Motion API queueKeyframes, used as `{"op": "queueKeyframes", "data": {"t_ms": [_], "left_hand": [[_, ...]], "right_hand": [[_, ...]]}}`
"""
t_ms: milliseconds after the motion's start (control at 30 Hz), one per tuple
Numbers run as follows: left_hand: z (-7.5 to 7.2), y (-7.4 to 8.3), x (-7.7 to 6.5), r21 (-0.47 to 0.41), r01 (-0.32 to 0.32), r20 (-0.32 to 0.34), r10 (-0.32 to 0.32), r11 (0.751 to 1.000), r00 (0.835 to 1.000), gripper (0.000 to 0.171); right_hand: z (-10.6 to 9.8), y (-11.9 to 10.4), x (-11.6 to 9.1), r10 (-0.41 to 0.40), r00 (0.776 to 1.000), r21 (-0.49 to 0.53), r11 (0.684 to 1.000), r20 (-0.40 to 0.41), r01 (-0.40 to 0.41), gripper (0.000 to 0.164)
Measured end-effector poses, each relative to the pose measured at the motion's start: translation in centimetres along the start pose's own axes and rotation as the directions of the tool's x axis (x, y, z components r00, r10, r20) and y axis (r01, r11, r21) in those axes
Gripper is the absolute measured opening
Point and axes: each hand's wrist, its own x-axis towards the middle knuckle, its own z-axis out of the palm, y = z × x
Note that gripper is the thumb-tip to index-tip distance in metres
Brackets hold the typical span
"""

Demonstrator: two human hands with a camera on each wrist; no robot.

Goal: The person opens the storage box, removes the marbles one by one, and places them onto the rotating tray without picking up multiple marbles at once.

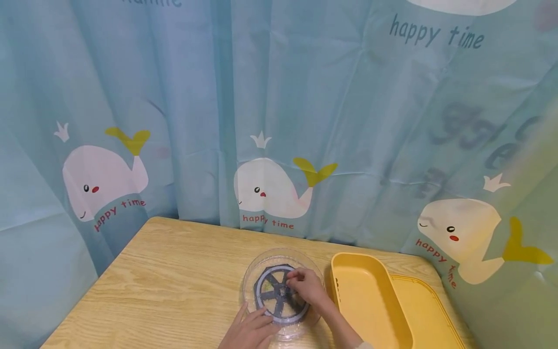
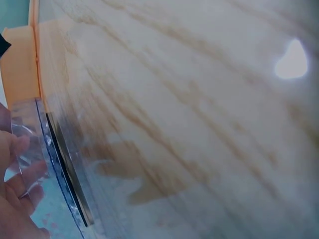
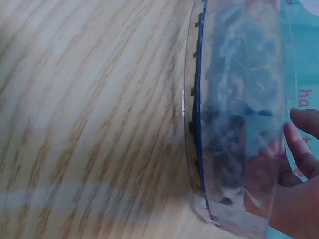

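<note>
A round, clear plastic container [image 1: 248,286] stands on the table with a dark spoked wheel [image 1: 279,306] with a pale ring inside it. My left hand [image 1: 250,330] is at its near left side, fingers stretched towards the rim. Through the clear wall [image 2: 31,117] in the left wrist view, some of the left fingers [image 2: 35,172] show. Above the wheel's right part is my right hand [image 1: 307,287], its fingers bent and thumb close to the index finger. Whether a small thing lies between those fingertips cannot be made out. The right wrist view shows the right hand [image 3: 299,149] beside the container's upper edge.
A deep yellow tray [image 1: 364,291] stands just right of the container. Partly under its right side lies a flat yellow lid or tray [image 1: 429,310]. A blue whale-print curtain [image 1: 196,121] hangs behind the wooden table [image 1: 174,281].
</note>
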Motion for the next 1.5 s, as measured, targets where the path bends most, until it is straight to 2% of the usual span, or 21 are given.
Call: {"op": "queueKeyframes", "data": {"t_ms": [133,267,500,633,900,1133,1400,1500], "left_hand": [[0.0,-0.2,0.1,0.000,0.002,0.018,-0.002,1.000,1.000,0.029],[0.1,-0.2,0.0,0.007,-0.001,0.009,0.001,1.000,1.000,0.028],[0.3,-0.1,-0.1,-0.013,-0.004,-0.024,0.004,1.000,1.000,0.028],[0.3,0.0,-0.2,-0.017,-0.014,-0.055,0.013,1.000,0.998,0.026],[0.5,0.0,-0.3,-0.007,-0.025,-0.095,0.024,1.000,0.995,0.023],[0.6,-0.1,-0.4,-0.022,-0.028,-0.111,0.025,0.999,0.994,0.024],[0.7,-0.1,-0.4,-0.037,-0.029,-0.102,0.026,0.999,0.994,0.025],[0.7,0.0,-0.3,-0.046,-0.027,-0.098,0.023,0.999,0.995,0.025]], "right_hand": [[-0.8,-0.4,-0.3,-0.025,1.000,0.035,0.999,0.006,0.024,0.015],[-2.0,-1.2,-0.8,-0.063,0.998,0.042,0.997,0.009,0.062,0.017],[-5.1,-2.8,-2.3,-0.040,0.999,0.096,0.995,-0.015,0.042,0.021],[-6.9,-3.0,-3.0,-0.032,0.999,0.113,0.993,-0.025,0.035,0.026],[-9.3,-1.3,-4.0,-0.039,0.998,0.150,0.988,-0.041,0.045,0.027],[-10.2,1.0,-4.7,-0.009,0.993,0.088,0.996,-0.115,0.019,0.023],[-10.7,3.0,-5.2,0.045,0.997,0.014,0.999,-0.065,-0.044,0.023],[-10.7,3.3,-5.2,0.067,0.995,0.039,0.997,-0.078,-0.064,0.022]]}}
